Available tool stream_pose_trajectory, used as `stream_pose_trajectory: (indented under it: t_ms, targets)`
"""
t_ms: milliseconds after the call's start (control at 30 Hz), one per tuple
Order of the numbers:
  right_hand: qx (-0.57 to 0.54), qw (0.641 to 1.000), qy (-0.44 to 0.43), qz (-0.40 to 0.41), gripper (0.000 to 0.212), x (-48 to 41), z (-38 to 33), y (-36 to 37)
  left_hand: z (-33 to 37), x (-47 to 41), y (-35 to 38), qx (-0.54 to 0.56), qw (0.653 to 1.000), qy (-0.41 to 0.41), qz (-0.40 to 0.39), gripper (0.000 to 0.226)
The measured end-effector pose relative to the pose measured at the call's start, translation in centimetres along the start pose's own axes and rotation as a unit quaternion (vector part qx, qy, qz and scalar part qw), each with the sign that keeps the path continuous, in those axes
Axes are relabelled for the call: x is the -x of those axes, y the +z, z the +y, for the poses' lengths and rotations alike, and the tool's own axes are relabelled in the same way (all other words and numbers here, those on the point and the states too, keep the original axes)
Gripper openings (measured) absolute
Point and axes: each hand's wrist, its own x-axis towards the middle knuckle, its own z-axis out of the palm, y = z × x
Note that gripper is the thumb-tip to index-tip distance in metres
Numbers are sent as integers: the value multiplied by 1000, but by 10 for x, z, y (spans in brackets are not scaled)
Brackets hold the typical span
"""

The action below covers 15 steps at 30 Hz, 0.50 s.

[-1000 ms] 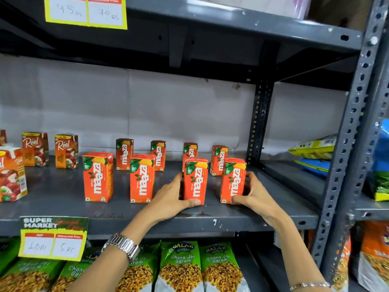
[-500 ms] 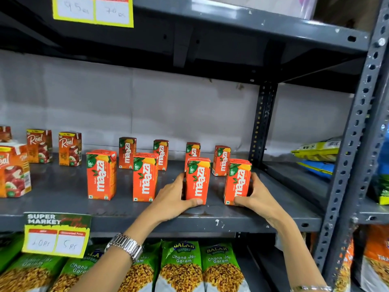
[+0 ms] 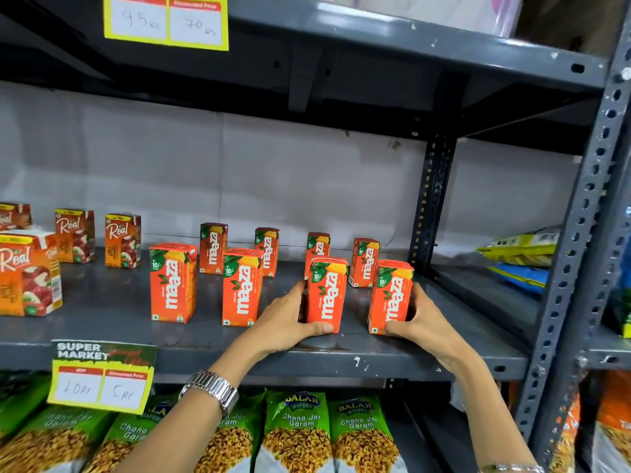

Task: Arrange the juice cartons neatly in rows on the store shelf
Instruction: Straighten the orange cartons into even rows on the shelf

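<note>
Maaza juice cartons stand upright on the grey shelf (image 3: 102,302) in two rows of four; the left hand (image 3: 286,319) wraps the third front carton (image 3: 326,295) and the right hand (image 3: 421,317) wraps the fourth front carton (image 3: 389,297), fingers closed around each. Behind them the back-row cartons (image 3: 363,262) stand close, with the first front carton (image 3: 173,283) and second front carton (image 3: 241,286) to the left. Real cartons (image 3: 121,240) fill the far left, a perforated upright post (image 3: 432,199) rises to the right, and snack bags (image 3: 297,435) lie below
</note>
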Motion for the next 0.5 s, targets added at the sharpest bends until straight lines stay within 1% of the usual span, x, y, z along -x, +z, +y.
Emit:
stream_pose_trajectory:
  t_ms: [300, 367, 433, 467, 500]
  targets:
    - [-1, 1000, -5, 8, 68, -3, 1, 1, 0, -1, -1, 8, 1000, -5, -8, 77]
    - [2, 1000, 0, -1, 68, -1, 1, 1, 1, 1, 0, 5, 1000, -10, -8, 78]
    - [-5, 1000, 1, -6, 77, 4, 0, -1, 2, 3, 0, -10, 1000, -12, -4, 82]
    - [-24, 1000, -5, 9, 84, 8, 0, -3, 2, 6, 0, -14, 1000, -6, 7, 84]
    - [-52, 997, -19, 46, 87, 14, 1, -5, 5, 10, 1, -7, 999, 10, 32, 83]
